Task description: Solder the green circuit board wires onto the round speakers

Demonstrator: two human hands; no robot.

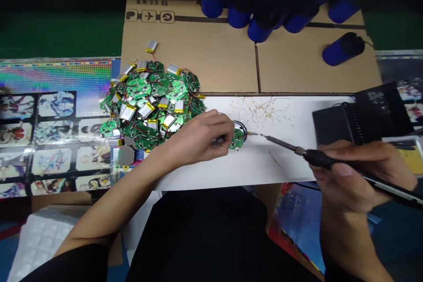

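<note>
Soldering iron and circuit boards on a white worktop (198, 176)

Left end: pile of boards (139, 88) with silver batteries (128, 112), reaching the far cardboard (205, 57). Middle: left hand (211, 136), fingers curled narrow round a dark part (220, 140), mostly hidden; just beside, one green board (237, 139) with black cable (243, 128), between near and far edges. Beyond: wire scraps (267, 112) near the far edge; blue cylinders (261, 31) on the cardboard. Right end: right hand (360, 176) closed on soldering iron (317, 157), tip leftward; black box (337, 123) behind.
</note>
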